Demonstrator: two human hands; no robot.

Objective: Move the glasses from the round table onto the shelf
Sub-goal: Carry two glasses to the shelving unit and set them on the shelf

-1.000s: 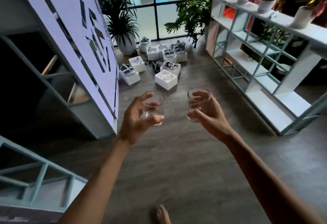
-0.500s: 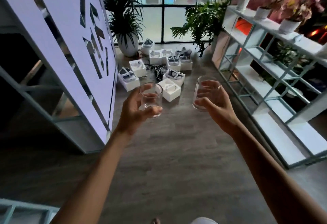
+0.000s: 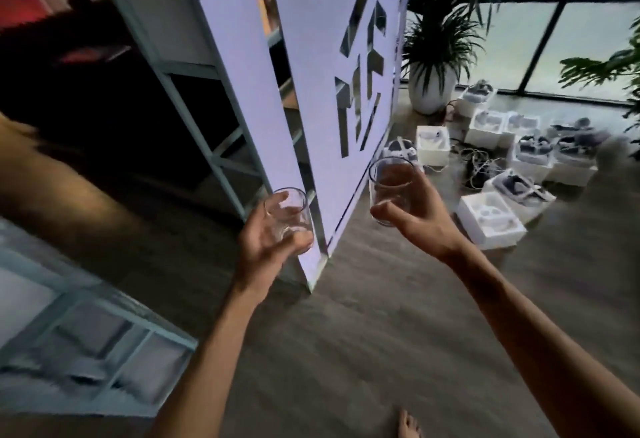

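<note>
Wood floor [image 3: 346, 351], shelf [image 3: 187, 69] nr wht panel [image 3: 311, 57]

Clear glasses [image 3: 289, 211], white panel [image 3: 322, 57] (mirrored cut-outs [image 3: 362, 67]), grey-brown floor [image 3: 346, 351]

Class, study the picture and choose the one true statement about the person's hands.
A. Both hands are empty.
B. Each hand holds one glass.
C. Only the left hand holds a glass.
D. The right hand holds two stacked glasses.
B: the left hand grips one clear glass and the right hand grips a second glass, both held upright above the wooden floor.
</note>
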